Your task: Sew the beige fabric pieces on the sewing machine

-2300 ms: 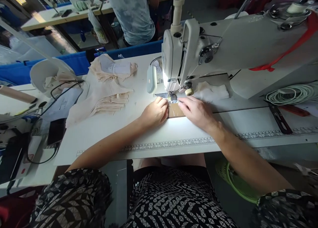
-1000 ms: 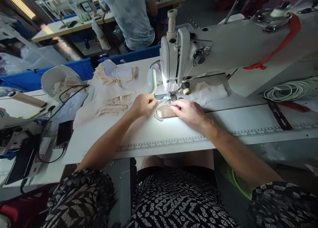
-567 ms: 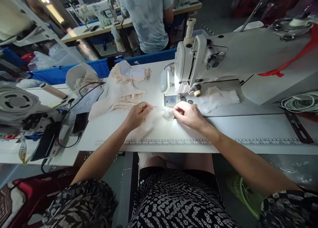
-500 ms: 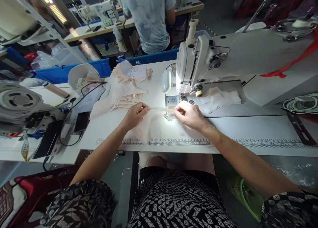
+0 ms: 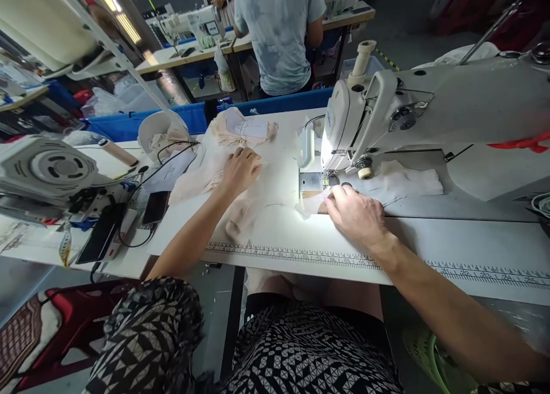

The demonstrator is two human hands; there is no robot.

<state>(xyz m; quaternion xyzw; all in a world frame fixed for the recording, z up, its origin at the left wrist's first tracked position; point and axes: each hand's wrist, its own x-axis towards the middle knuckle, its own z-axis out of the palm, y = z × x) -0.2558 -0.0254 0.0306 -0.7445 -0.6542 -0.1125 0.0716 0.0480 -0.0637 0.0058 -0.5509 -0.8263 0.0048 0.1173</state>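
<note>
A person in a black-and-white patterned top works at a white table [image 5: 283, 231], both arms stretched forward, the right hand [image 5: 358, 213] beside the needle of a sewing machine [image 5: 387, 119] and the left hand [image 5: 240, 170] over a stack of pale cloth pieces [image 5: 195, 182]. The thumb and fingers of the right hand are drawn together, grasping the edge of a sheer cloth [image 5: 313, 204] that lies under the bright light just in front of the metal plate [image 5: 310, 182]. The left hand's fingers bend down at the right end of the stack; whether they grip a piece cannot be told. A blurred, crumpled cloth [image 5: 236, 225] lies on the table below the left wrist, near the ruler marks [image 5: 301, 255] printed along the front edge. Behind the stack sits a cloth bundle with a printed paper [image 5: 247, 127] on top, and another pale cloth [image 5: 408, 179] rests under the machine's arm, to the right of the needle. At left, a phone [image 5: 155, 208] lies near a black cable, with a second machine [image 5: 55, 168] beyond it. A co-worker in a mottled blue-grey shirt [image 5: 279, 39] has their back to the camera across a blue cloth divider [image 5: 283, 101].
</note>
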